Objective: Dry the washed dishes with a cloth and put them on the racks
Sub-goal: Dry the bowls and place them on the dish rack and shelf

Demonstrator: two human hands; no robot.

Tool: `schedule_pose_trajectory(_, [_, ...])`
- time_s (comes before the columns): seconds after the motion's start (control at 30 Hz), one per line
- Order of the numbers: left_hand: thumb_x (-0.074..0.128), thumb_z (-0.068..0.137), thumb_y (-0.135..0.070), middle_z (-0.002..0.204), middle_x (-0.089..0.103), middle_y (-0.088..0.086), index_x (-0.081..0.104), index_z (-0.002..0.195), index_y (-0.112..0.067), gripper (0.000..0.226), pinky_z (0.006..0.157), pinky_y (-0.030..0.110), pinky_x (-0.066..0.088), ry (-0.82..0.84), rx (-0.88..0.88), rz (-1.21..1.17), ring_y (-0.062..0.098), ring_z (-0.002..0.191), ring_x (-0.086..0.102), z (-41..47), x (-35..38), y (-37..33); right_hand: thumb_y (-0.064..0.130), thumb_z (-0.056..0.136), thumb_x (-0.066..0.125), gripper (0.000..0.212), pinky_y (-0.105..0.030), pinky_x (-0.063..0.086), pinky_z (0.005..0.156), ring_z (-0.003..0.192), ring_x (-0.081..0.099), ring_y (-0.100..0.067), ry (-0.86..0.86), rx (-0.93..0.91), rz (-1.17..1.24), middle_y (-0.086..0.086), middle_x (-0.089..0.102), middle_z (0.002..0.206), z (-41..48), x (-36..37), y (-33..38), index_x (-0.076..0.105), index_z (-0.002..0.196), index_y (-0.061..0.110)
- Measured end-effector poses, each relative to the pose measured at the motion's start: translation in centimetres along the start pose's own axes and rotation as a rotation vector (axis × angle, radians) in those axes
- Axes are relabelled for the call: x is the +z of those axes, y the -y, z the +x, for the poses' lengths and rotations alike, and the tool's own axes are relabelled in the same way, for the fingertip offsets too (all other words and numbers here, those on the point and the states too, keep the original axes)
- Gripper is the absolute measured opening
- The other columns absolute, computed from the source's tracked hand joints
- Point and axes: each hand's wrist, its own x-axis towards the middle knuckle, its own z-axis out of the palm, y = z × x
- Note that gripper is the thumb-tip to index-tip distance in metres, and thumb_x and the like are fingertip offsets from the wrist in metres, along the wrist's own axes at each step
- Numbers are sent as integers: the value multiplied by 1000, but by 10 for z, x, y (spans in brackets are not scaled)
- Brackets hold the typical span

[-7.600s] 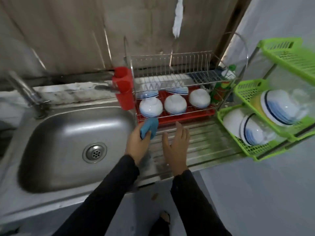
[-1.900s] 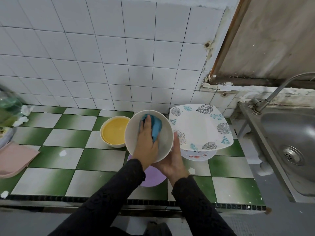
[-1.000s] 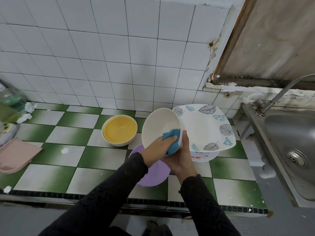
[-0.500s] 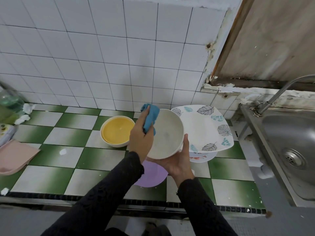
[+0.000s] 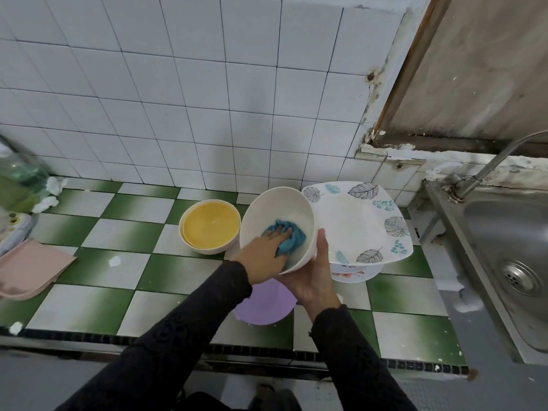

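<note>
Both hands were busy: the left hand (image 5: 264,253) gripped a bunched blue cloth (image 5: 290,237) against the inside of the white bowl (image 5: 281,209), which the right hand (image 5: 311,280) cradled from beneath, tilted over the counter (image 5: 118,235), seemingly to open its inside for wiping. No writing showed on the leaf-printed plate (image 5: 355,226) beside it.

My right hand (image 5: 314,280) cups the round cream-white bowl (image 5: 284,209) from below, thumb up along its rim at four o'clock, tilting the mouth toward me. My left hand (image 5: 264,250) is inside it, holding the crumpled blue cloth (image 5: 289,235) against the inner wall. At the bowl's nine o'clock a yellow-lined round bowl (image 5: 210,226) sits on the green-and-white checked tile counter (image 5: 118,262). At three o'clock a square white plate with leaf prints (image 5: 355,223) tops a stack. At six o'clock, under my wrists, lies a round lilac plate (image 5: 264,307).
</note>
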Motion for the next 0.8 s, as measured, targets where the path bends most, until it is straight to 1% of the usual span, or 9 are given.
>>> schedule_pose_trajectory(0.1, [41, 102, -32, 140, 55, -3, 46, 144, -33, 41, 112, 38, 37, 85, 1, -83, 17, 123, 51, -9, 0, -12, 58, 49, 95, 117, -64, 52, 94, 120, 61, -44, -70, -69, -39, -25, 62, 132, 0, -1, 11, 48, 145, 10])
schedule_pose_trajectory(0.2, [40, 102, -39, 122, 64, -4, 55, 133, -34, 35, 104, 37, 45, 54, -22, -170, 15, 108, 57, -17, 5, -20, 56, 37, 98, 118, -59, 58, 82, 102, 70, -42, -89, -74, -6, -23, 70, 115, -1, -3, 16, 55, 135, 8])
schedule_pose_trajectory(0.33, [47, 102, -26, 116, 62, -3, 56, 116, -32, 18, 101, 32, 47, -18, -48, -608, 17, 113, 55, -23, -1, -37, 60, 59, 89, 102, -60, 55, 92, 115, 65, -42, -42, -92, 20, -22, 64, 129, -2, -2, 18, 50, 142, 16])
schedule_pose_trajectory(0.4, [50, 100, -21, 112, 62, -1, 56, 111, -28, 14, 95, 29, 51, -63, -80, -895, 18, 109, 58, -26, -6, -47, 67, 76, 71, 85, -58, 56, 93, 114, 66, -39, -54, -82, 56, -22, 65, 127, 0, -3, 18, 52, 140, 14])
schedule_pose_trajectory(0.47, [51, 99, -18, 109, 67, 1, 58, 111, -24, 15, 92, 31, 54, -112, -91, -1192, 16, 105, 63, -27, -9, -53, 71, 83, 60, 87, -56, 55, 93, 118, 64, -39, -47, -66, 51, -23, 61, 134, 0, -3, 19, 48, 146, 12])
schedule_pose_trajectory(0.57, [51, 100, -20, 117, 71, 5, 59, 123, -16, 25, 93, 37, 55, -208, -51, -1485, 21, 110, 66, -23, -13, -51, 66, 76, 74, 96, -60, 49, 99, 128, 56, -42, 14, -64, 48, -25, 51, 146, 1, -1, 16, 44, 151, 13])
schedule_pose_trajectory(0.63, [50, 101, -24, 115, 71, 5, 56, 130, -14, 30, 83, 31, 56, -380, -54, -1432, 20, 106, 67, -16, -14, -47, 64, 71, 80, 100, -65, 45, 102, 131, 53, -44, 22, -32, 58, -25, 49, 148, 0, -1, 14, 45, 151, 15])
schedule_pose_trajectory(0.7, [48, 103, -22, 110, 68, 1, 54, 132, -15, 31, 78, 21, 54, -582, -31, -1134, 10, 100, 65, -9, -12, -40, 64, 68, 81, 99, -68, 42, 103, 128, 54, -45, 15, 19, 89, -24, 52, 145, -1, -1, 11, 47, 149, 18])
schedule_pose_trajectory(0.8, [51, 98, -3, 130, 57, -3, 50, 135, -23, 43, 99, 18, 46, -712, 213, -608, 1, 118, 54, -1, -8, -22, 65, 73, 77, 93, -67, 41, 105, 131, 51, -44, 15, 69, 79, -23, 53, 146, -3, 1, 4, 46, 149, 21])
